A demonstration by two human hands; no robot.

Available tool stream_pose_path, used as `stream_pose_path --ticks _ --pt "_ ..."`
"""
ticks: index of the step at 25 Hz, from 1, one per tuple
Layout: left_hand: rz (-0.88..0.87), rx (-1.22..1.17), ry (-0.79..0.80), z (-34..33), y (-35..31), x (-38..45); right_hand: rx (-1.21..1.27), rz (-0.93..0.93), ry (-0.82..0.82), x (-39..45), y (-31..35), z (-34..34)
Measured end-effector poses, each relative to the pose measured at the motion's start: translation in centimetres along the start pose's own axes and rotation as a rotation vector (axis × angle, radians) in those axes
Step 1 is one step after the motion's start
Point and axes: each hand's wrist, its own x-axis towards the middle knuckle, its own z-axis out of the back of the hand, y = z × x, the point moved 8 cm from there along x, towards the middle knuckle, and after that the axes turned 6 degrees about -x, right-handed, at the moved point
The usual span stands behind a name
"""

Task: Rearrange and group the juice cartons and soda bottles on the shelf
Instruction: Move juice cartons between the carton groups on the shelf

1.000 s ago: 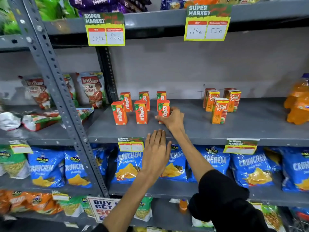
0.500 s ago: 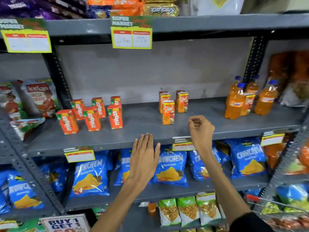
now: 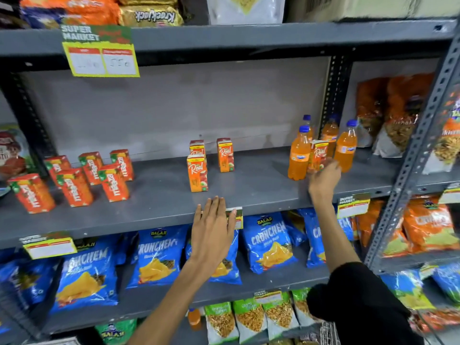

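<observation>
On the grey middle shelf (image 3: 251, 188), several red-orange Maaza cartons (image 3: 74, 180) stand in a group at the left. Three orange Real cartons (image 3: 198, 171) stand in the middle. At the right, several orange soda bottles (image 3: 298, 155) with blue caps surround one more Real carton (image 3: 319, 151). My right hand (image 3: 323, 176) is blurred, its fingers spread right at the base of that carton between the bottles, not closed around it. My left hand (image 3: 214, 230) lies flat and open against the shelf's front edge, holding nothing.
Blue Crunchem chip bags (image 3: 159, 255) fill the shelf below. Snack bags (image 3: 388, 115) stand right of the bottles behind a perforated upright post (image 3: 413, 155). A yellow price card (image 3: 102, 52) hangs from the top shelf. Small price tags (image 3: 353, 204) clip to the middle shelf's edge.
The view has swung right. My right hand left the Maaza cartons, crossed the shelf front and now reaches the carton among the bottles. My left hand stays at the shelf edge.
</observation>
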Motion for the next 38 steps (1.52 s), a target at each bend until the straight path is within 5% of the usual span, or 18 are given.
stream_pose_path --ticks 5,18,30,38 --pt "0.042 0.032 -0.016 -0.8 0.0 0.4 -0.017 0.015 0.127 3.3 -0.5 -2.3" --pt "0.018 0.026 -0.026 -0.9 0.0 0.5 0.145 -0.061 -0.059 -3.9 -0.7 1.9" --pt "0.041 0.044 -0.057 0.3 3.2 0.1 0.137 0.166 0.342 -12.4 11.7 -9.0" --pt "0.032 0.019 -0.094 0.2 3.5 0.2 0.053 0.139 0.438 -12.2 12.2 -12.3"
